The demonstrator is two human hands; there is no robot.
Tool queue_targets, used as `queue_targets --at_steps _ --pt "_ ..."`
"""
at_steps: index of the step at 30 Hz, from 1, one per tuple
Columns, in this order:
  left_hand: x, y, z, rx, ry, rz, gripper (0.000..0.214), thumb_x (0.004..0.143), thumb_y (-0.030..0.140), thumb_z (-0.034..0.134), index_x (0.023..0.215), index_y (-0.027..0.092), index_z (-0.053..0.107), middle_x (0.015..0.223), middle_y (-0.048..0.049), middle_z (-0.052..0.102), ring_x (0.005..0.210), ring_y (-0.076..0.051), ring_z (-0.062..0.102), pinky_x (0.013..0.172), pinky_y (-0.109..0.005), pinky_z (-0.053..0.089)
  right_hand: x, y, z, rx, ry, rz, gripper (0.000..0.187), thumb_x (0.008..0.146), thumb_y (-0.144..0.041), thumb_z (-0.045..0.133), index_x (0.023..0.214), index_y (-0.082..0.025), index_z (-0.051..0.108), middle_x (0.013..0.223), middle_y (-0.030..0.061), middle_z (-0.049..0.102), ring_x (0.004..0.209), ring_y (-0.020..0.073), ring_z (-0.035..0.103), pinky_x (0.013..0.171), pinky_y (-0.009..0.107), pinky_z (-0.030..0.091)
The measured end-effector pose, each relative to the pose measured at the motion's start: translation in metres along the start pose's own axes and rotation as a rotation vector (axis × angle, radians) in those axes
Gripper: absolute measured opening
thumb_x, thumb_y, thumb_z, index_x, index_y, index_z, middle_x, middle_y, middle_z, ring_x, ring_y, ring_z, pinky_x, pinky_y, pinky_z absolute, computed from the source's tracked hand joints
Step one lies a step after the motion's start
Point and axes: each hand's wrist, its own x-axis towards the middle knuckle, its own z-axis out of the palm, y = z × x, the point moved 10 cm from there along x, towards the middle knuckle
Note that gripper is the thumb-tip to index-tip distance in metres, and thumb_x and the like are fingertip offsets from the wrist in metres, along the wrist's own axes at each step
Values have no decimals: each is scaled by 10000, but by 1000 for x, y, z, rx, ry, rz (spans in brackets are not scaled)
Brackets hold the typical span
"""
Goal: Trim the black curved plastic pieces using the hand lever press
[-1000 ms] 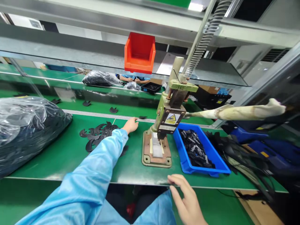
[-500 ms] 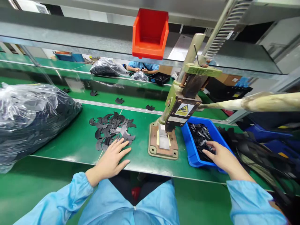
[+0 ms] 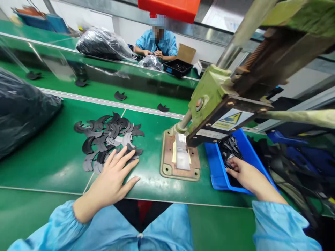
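My left hand (image 3: 111, 177) lies flat with fingers spread, fingertips on the near edge of a pile of black crescent-shaped parts (image 3: 107, 134) on the green table. My right hand (image 3: 242, 172) reaches into the blue bin (image 3: 216, 167) of small black parts (image 3: 229, 148); its fingers are curled among them and what they hold is hidden. Between the hands stands a green hand press (image 3: 209, 101) on a rusty base plate (image 3: 167, 167), with a pale block (image 3: 181, 157) under its ram.
A big black plastic bag (image 3: 21, 111) fills the left. Loose crescent parts (image 3: 120, 95) lie on the conveyor behind. Across it a person in blue (image 3: 157, 43) works by a black tray (image 3: 179, 66). The press handle (image 3: 300, 116) juts right over dark cables.
The view has moved closer and lower over the table. My left hand slid slightly onto the crescent pile. My right hand stays in the blue bin, fingers curling more.
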Motion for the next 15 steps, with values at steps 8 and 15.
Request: queue_targets --at_steps 8,15 --pt "1 2 -3 -5 38 24 520 971 385 706 1472 257 655 1659 -108 536 1638 -393 326 1354 -653 233 -11 -15 -16 -107 -5 130 369 864 -654 576 925 -300 659 836 45 752 721 254 677 662 403 493" --pt "0 2 -8 -9 51 -1 505 963 341 737 1453 258 653 1629 -105 566 1632 -408 334 1345 -663 258 -17 -13 -26 -172 65 167 499 880 -766 514 978 -320 717 861 49 785 697 269 720 621 395 524"
